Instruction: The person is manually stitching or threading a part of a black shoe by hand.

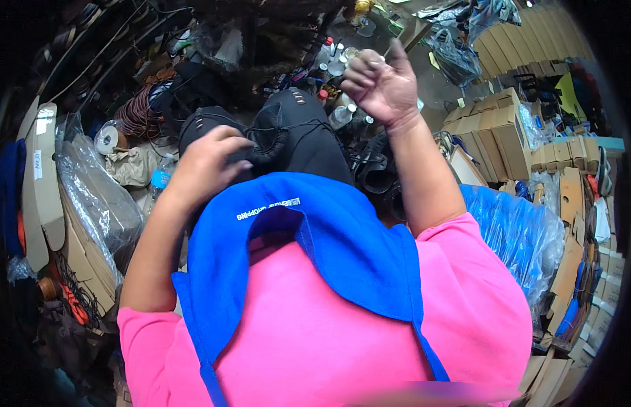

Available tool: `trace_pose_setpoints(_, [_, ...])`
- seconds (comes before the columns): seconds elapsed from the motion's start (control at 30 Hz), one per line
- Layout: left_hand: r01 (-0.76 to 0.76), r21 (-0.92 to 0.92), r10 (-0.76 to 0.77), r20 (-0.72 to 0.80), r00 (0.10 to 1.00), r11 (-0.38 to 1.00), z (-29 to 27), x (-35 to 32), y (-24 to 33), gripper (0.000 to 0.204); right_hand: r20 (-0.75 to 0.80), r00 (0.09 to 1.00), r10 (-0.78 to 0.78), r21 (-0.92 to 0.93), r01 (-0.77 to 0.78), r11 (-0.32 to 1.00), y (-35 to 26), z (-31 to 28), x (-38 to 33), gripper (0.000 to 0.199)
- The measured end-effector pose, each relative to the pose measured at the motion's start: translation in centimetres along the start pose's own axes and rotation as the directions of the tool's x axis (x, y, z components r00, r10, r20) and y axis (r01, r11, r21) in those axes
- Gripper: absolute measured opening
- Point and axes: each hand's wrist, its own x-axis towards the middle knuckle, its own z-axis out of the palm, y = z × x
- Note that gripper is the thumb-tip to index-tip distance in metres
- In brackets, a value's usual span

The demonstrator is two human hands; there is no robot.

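Black-clad knees (298, 112) rise in front of me, and a black piece with a ridged, curved rim (269, 146) lies between them, possibly a shoe part. Thin black cord (308, 127) runs loosely from it across my lap. At its left edge is my left hand (217, 159), its fingers half bent and the thumb apart from them. My right hand (384, 85) is raised well beyond the right knee. Its fingers curl into the palm with the thumb up; anything pinched inside is too small to make out. A blue apron (288, 193) covers my chest.
Black shoes (376, 173) sit beside my right leg. Small bottles (341, 117) stand past the knees. Cardboard boxes (492, 129) and a plastic-wrapped blue bundle (512, 230) are to the right. At left lie coiled brown cord (139, 112), a white spool (110, 138) and clear plastic wrapping (98, 190).
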Motion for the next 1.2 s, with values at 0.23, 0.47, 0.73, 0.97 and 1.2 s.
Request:
trace_pose_setpoints(0.23, [-0.094, 0.095, 0.068, 0.247, 0.967, 0.991, 1.9, 3.4, -0.3, 0.039, -0.211, 0.908, 0.361, -0.943, -0.092, -0.319, 4.6, 4.0, 6.0, 0.052])
trace_pose_setpoints(0.47, [-0.075, 0.14, 0.039, 0.246, 0.968, 0.987, 2.8, 3.1, -0.4, 0.034, -0.189, 0.914, 0.359, -0.932, -0.052, -0.36, 6.1, 4.1, 4.9, 0.035])
trace_pose_setpoints(0.73, [-0.07, 0.211, 0.06, 0.05, 0.997, 0.975, 4.1, 2.8, 0.8, 0.038, -0.298, 0.954, 0.03, -0.954, -0.299, 0.028, 6.1, -1.9, 0.8, 0.037])
trace_pose_setpoints(0.97, [-0.051, 0.138, 0.058, -0.049, 0.997, 0.989, 4.7, 2.3, 0.5, 0.036, -0.14, 0.98, -0.142, -0.986, -0.152, -0.073, 7.5, -0.2, 1.2, 0.037])
trace_pose_setpoints(1.2, [-0.08, 0.185, 0.096, -0.081, 0.992, 0.979, 5.3, 2.3, 0.4, 0.033, -0.265, 0.949, 0.169, -0.961, -0.245, -0.132, 6.6, 2.4, 0.3, 0.034])
